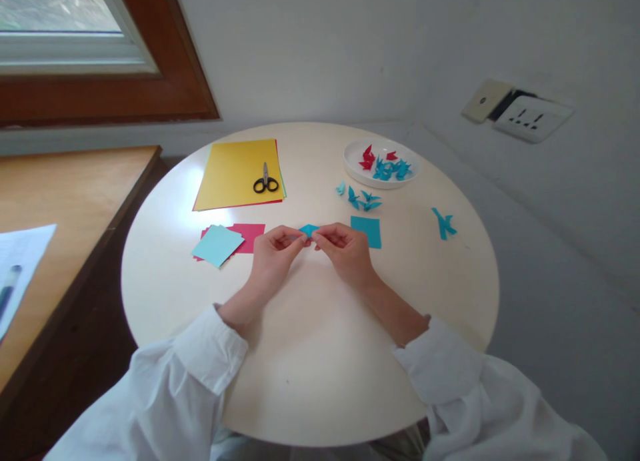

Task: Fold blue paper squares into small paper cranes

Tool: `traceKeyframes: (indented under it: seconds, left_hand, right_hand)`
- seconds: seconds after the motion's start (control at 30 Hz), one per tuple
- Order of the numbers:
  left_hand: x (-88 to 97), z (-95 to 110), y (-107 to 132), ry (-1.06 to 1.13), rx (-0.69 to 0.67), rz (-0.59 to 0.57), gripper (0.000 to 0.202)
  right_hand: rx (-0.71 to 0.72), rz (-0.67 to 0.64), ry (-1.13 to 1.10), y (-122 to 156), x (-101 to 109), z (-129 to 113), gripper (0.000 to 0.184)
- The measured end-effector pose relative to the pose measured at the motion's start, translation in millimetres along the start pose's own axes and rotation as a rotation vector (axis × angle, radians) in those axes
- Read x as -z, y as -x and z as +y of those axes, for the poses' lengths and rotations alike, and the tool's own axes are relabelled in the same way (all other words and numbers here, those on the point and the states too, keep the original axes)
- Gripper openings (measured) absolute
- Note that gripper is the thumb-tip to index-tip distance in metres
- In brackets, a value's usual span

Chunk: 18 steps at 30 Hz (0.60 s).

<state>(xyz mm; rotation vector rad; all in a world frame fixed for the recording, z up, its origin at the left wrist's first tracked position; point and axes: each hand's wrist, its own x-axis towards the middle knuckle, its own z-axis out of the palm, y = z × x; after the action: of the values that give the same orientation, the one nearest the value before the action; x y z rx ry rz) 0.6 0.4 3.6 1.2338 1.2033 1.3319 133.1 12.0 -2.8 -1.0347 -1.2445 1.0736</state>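
Between my two hands is a small piece of folded blue paper (pixel 309 230), pinched at both sides just above the middle of the round table. My left hand (pixel 278 251) grips its left side with thumb and fingers, and my right hand (pixel 344 249) grips the right side; the fingers cover much of it. Beside my right hand lies a flat blue paper square (pixel 367 232). Left of my left hand, a pale blue square (pixel 219 245) rests on several pinkish-red paper squares (pixel 251 238). Beyond my hands stand several small blue paper cranes (pixel 369 201) and a paler folded piece (pixel 341 188).
A white dish (pixel 356 173) at the back right holds red and blue paper cranes. Black-handled scissors (pixel 265 182) lie on large yellow paper sheets (pixel 225 171). Blue paper strips (pixel 444 224) lie far right. A wooden desk (pixel 100 181) stands left; a wall socket (pixel 533 117) is on the right.
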Motion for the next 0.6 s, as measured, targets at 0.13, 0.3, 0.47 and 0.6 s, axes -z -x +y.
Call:
traceKeyframes:
  seconds: [0.13, 0.3, 0.47, 0.6]
  left_hand:
    - [0.2, -0.6, 0.4, -0.006, 0.001, 0.003, 0.016]
    - [0.2, 0.1, 0.5, -0.037, -0.004, 0.014, 0.015]
    - [-0.2, -0.4, 0.1, -0.047, -0.005, 0.024, 0.014]
    - [0.2, -2.1, -0.4, -0.040, -0.005, 0.024, 0.014]
  right_hand:
    - [-0.005, -0.013, -0.007, 0.1, 0.3, -0.6, 0.014]
    - [-0.027, 0.000, -0.026, 0.6, -0.2, -0.8, 0.012]
    - [-0.032, 0.006, -0.036, 0.7, -0.4, -1.2, 0.012]
    - [-0.034, 0.007, -0.034, 1.0, -0.7, -2.3, 0.012]
